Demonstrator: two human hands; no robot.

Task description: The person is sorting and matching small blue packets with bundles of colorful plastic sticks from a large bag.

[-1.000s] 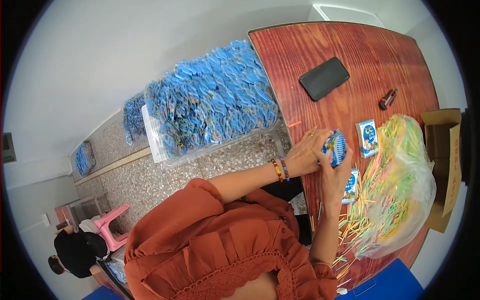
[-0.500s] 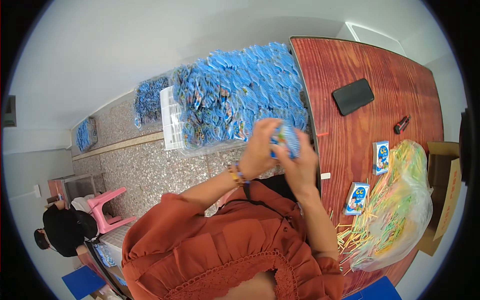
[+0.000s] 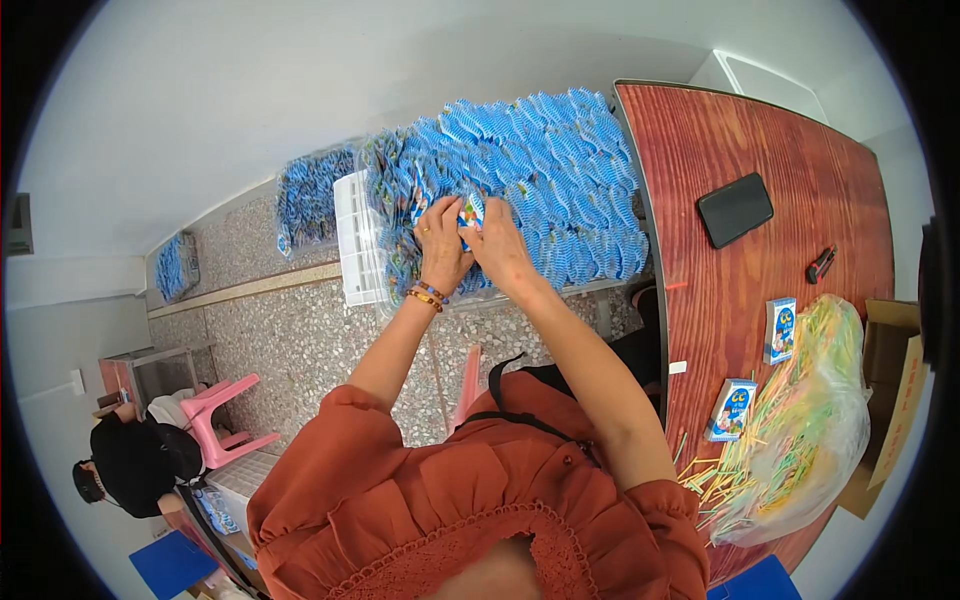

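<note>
Packet between two hands, above bin of blue packets.
Left hand (image 3: 440, 240) and right hand (image 3: 498, 245) pinch one small patterned packet (image 3: 472, 212) from both sides; the fingers are curled and partly hide it, so I cannot tell how each fingertip presses. It is over the clear bin (image 3: 480, 301), closer to the bin's left edge than to its right edge, just above the many blue striped packets (image 3: 560, 150). A white crate (image 3: 357, 240) stands at that left edge. Beside the bin's right edge is the red-brown table (image 3: 690, 130). On it, a black phone (image 3: 735, 210) lies toward the far edge, a cutter knife (image 3: 822, 265) lies nearer the right edge, and two small boxes (image 3: 731, 410) are beside a plastic bag (image 3: 820, 440) with colourful sticks (image 3: 757, 430).
</note>
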